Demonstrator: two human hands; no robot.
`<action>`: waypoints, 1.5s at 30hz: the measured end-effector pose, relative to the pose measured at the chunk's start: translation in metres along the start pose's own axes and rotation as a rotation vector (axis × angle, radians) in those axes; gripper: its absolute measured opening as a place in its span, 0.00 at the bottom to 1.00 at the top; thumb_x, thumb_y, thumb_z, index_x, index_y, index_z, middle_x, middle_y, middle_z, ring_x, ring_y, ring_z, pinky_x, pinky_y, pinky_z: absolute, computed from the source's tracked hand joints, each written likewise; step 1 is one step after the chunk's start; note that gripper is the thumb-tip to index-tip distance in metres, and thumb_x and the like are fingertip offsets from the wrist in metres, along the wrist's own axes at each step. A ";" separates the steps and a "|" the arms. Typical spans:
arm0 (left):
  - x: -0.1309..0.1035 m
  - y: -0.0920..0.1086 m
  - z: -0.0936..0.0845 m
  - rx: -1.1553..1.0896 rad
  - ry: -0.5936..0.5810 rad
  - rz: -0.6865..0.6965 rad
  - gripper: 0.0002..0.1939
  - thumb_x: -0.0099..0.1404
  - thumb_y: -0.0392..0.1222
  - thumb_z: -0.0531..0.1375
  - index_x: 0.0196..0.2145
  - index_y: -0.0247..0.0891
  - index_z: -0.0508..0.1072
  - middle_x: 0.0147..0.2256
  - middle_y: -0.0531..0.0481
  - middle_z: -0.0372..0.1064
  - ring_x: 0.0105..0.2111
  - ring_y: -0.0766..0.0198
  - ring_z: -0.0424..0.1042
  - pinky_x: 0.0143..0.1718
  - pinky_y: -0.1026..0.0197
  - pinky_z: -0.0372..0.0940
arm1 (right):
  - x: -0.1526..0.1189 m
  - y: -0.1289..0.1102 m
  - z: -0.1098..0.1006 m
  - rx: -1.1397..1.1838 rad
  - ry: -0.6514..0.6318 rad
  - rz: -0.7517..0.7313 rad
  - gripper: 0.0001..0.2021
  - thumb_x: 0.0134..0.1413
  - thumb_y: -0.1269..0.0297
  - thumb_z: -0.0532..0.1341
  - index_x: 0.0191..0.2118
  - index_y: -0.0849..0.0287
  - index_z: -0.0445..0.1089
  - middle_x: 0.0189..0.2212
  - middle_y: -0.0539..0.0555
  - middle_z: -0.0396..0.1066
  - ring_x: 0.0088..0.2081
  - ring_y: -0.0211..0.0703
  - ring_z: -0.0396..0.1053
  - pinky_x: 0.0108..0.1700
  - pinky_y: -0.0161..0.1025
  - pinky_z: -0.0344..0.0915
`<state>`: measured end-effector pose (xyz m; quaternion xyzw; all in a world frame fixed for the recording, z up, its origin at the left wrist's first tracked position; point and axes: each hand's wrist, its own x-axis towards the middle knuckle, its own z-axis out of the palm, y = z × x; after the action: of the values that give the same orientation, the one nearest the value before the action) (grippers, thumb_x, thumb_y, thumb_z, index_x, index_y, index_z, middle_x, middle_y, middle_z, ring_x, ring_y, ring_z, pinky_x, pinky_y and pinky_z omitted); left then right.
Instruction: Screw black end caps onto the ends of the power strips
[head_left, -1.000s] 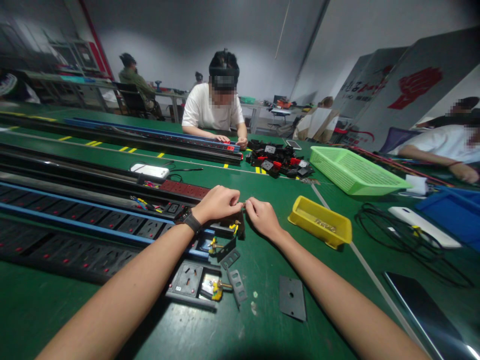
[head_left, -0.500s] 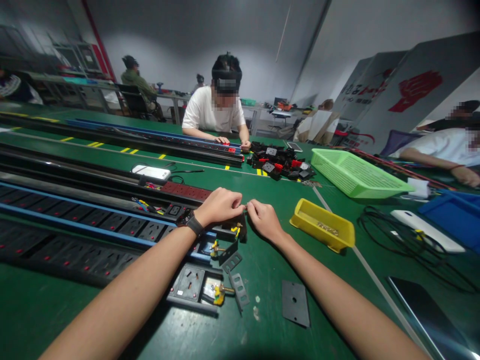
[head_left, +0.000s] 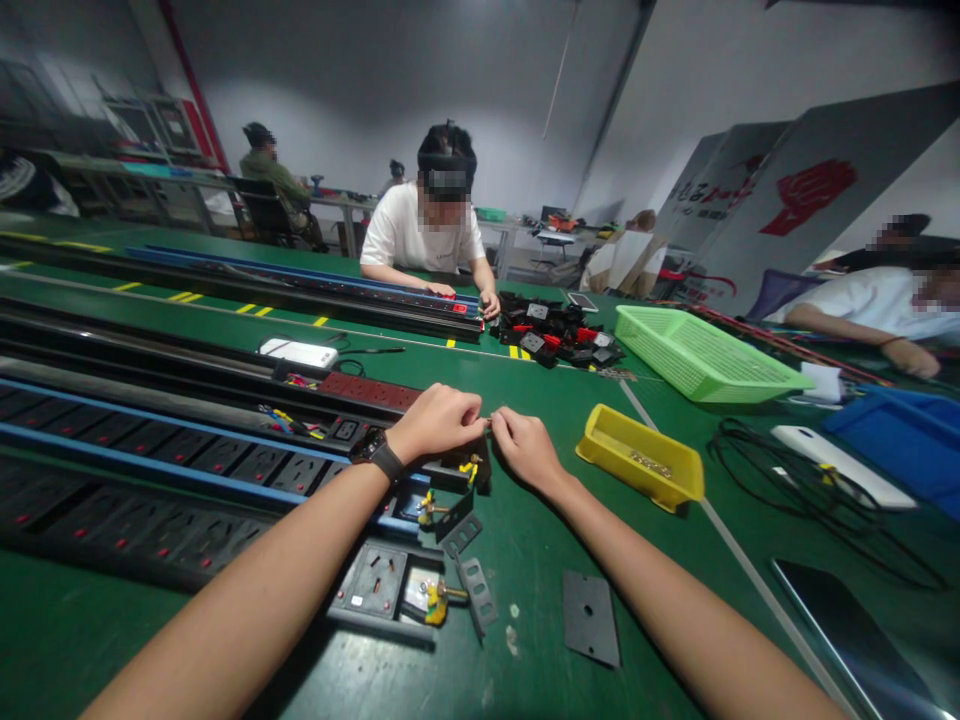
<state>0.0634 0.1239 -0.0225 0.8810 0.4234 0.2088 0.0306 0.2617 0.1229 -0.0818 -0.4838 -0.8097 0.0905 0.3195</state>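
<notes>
My left hand [head_left: 442, 422], with a dark watch on its wrist, is closed over the right end of the dark socket strip with the red section [head_left: 367, 390]. Facing it, my right hand [head_left: 521, 440] is pinched on something too small to make out, between the two hands. Below them, yellow-green wires and brass bolts [head_left: 450, 592] stick out of the strip ends. Slotted grey brackets [head_left: 478, 592] lean beside these ends. A flat grey plate [head_left: 591, 618] with a hole lies under my right forearm's left side.
A yellow bin [head_left: 641, 458] with small metal parts stands right of my hands, a green basket [head_left: 705, 350] behind it. Black cables [head_left: 787, 490], a blue bin [head_left: 900, 440] and a phone [head_left: 855, 630] lie right. Across the table a person [head_left: 431, 235] leans over another strip [head_left: 360, 300].
The view has shifted slightly. My hands remain close together at the strip end, with fingertips a little changed. The person opposite has raised one hand slightly from the strip.
</notes>
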 end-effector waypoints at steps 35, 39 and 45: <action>0.001 -0.002 0.002 -0.001 0.008 0.007 0.15 0.68 0.46 0.61 0.24 0.39 0.70 0.23 0.52 0.71 0.25 0.63 0.69 0.29 0.61 0.50 | 0.000 0.003 0.001 0.015 0.003 0.008 0.18 0.70 0.59 0.48 0.29 0.55 0.67 0.24 0.52 0.72 0.28 0.42 0.70 0.33 0.36 0.53; 0.001 -0.002 0.002 0.009 0.011 0.005 0.15 0.68 0.47 0.60 0.25 0.40 0.70 0.24 0.52 0.72 0.26 0.62 0.69 0.28 0.61 0.50 | -0.001 0.003 0.000 -0.006 0.015 0.017 0.19 0.70 0.59 0.49 0.29 0.55 0.68 0.25 0.53 0.73 0.28 0.43 0.70 0.32 0.36 0.53; -0.001 0.000 -0.001 -0.001 0.052 -0.015 0.07 0.67 0.45 0.61 0.41 0.41 0.74 0.30 0.53 0.78 0.30 0.60 0.74 0.30 0.62 0.53 | 0.002 0.009 -0.004 0.054 0.080 0.161 0.21 0.71 0.56 0.48 0.31 0.56 0.72 0.27 0.52 0.75 0.30 0.41 0.70 0.33 0.34 0.56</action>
<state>0.0631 0.1232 -0.0221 0.8720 0.4306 0.2318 0.0215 0.2699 0.1288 -0.0821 -0.5416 -0.7521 0.1182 0.3565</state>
